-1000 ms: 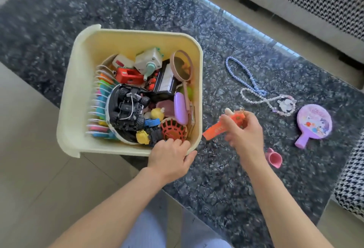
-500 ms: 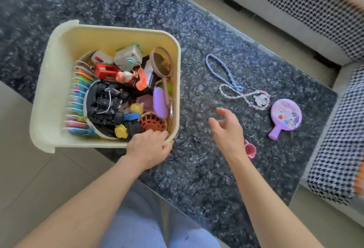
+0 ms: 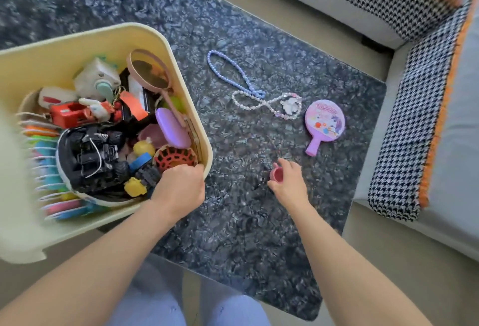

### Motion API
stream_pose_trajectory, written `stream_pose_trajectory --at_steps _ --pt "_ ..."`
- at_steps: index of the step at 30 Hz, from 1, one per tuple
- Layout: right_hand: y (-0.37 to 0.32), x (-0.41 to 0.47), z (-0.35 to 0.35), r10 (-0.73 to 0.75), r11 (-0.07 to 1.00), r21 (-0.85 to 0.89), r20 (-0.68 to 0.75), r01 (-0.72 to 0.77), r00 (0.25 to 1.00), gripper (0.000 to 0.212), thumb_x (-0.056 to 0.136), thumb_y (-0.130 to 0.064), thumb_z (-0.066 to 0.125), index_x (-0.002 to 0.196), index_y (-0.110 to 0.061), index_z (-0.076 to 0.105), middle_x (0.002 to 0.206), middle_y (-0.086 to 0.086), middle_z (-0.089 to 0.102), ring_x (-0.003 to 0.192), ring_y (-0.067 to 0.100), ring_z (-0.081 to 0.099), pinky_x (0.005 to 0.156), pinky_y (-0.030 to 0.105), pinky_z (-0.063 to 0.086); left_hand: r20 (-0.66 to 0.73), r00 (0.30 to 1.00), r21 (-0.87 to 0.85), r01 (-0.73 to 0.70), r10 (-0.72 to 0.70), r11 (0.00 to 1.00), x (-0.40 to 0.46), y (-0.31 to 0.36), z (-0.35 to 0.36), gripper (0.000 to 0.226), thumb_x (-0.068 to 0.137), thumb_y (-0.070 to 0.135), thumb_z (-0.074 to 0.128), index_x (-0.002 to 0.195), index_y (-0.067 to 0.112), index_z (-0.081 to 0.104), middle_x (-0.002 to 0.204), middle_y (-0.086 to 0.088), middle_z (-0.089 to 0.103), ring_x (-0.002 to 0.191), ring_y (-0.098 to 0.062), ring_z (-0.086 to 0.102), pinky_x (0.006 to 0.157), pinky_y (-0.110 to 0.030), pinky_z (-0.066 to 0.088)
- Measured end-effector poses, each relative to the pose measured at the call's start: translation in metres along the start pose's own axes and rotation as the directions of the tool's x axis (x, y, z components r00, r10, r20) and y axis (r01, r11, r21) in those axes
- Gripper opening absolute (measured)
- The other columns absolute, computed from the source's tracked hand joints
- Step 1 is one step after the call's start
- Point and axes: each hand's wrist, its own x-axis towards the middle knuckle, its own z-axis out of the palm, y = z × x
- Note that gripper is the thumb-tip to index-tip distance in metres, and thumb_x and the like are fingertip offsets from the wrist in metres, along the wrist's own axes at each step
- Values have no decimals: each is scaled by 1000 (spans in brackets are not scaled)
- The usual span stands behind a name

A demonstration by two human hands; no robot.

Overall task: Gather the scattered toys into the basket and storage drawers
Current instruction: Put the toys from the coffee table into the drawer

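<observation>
right hand (image 3: pixel 287 183) pinches the small pink cup (image 3: pixel 276 175); basket (image 3: pixel 178 72), gripped at its rim by left hand (image 3: pixel 181 188), lies to its left.

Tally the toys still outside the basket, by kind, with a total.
Bead necklaces: 2, blue and clear with a charm
Pink paddle mirror: 1
Pink cup, in the right hand: 1
Total: 4

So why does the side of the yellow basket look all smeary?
In the head view, the basket is blurred at its left edge, likely from motion; the toys near the left hand look sharper. The right hand, cup and necklace show fairly clearly. The wide lens bends the sofa.
</observation>
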Motion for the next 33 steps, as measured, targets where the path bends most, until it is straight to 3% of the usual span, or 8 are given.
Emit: stream_pose_trajectory --at_steps 6,11,14,17,21,24,29,33 --pt "-25 -4 -11 -20 986 159 -141 43 990 24 91 -26 54 113 -15 58 107 4 62 96 21 56 74 26 36 61 996 74 66 -70 995 -1 9 -8 18 91 19 43 98 9 56 94 -10 64 87 -28 62 66 -33 45" --pt "-110 -36 -55 -242 742 583 -227 331 943 28 84 -32 66 111 -29 58 92 -20 61 83 -2 59 74 15 46 134 983 81 117 -127 990 1 12 -14 21 91 20 41 105 10 53 102 -10 62 95 -28 59 74 -37 46" --pt "-170 -54 -64 -481 656 605 -126 451 868 27 83 -25 67 107 -31 58 93 -19 63 84 -7 60 75 12 49 145 981 99 112 -126 989 -1 12 -15 21 88 15 44 105 8 54 98 -11 63 91 -28 61 66 -33 44" --pt "-221 -66 -53 -630 641 562 -3 522 776 32 83 -24 66 114 -25 59 97 -14 64 90 4 62 79 21 53 87 994 83 60 -67 995 -4 10 -20 15 65 17 71 74 11 61 64 -5 63 60 -20 63 45 -24 42" --pt "-266 -66 -28 -716 620 572 131 537 686 51 84 -22 67 132 -18 49 121 -3 60 106 9 58 92 23 48 109 991 2 75 -74 997 -2 6 -14 11 82 10 47 87 9 57 88 -12 65 87 -29 61 67 -37 47" --pt "-266 -56 -21 -665 632 625 133 458 735 55 85 -21 65 136 -16 45 133 2 54 117 13 54 101 33 45 75 994 1 81 -81 997 -2 6 -15 14 85 10 44 91 8 56 93 -13 64 91 -31 60 70 -38 47" --pt "-197 -20 -45 -439 583 716 -120 384 890 26 86 -6 55 106 -21 61 98 -2 67 87 14 65 77 29 55 119 985 29 121 -123 992 5 11 -12 21 89 13 43 108 10 52 104 -9 62 98 -27 58 68 -33 40" --pt "-128 30 -52 -153 767 601 -169 225 974 23 88 -6 50 105 -13 63 96 3 67 85 16 62 82 34 52 81 987 4 142 -142 990 4 11 -11 16 87 14 45 101 14 54 100 -8 62 93 -27 60 74 -35 47"
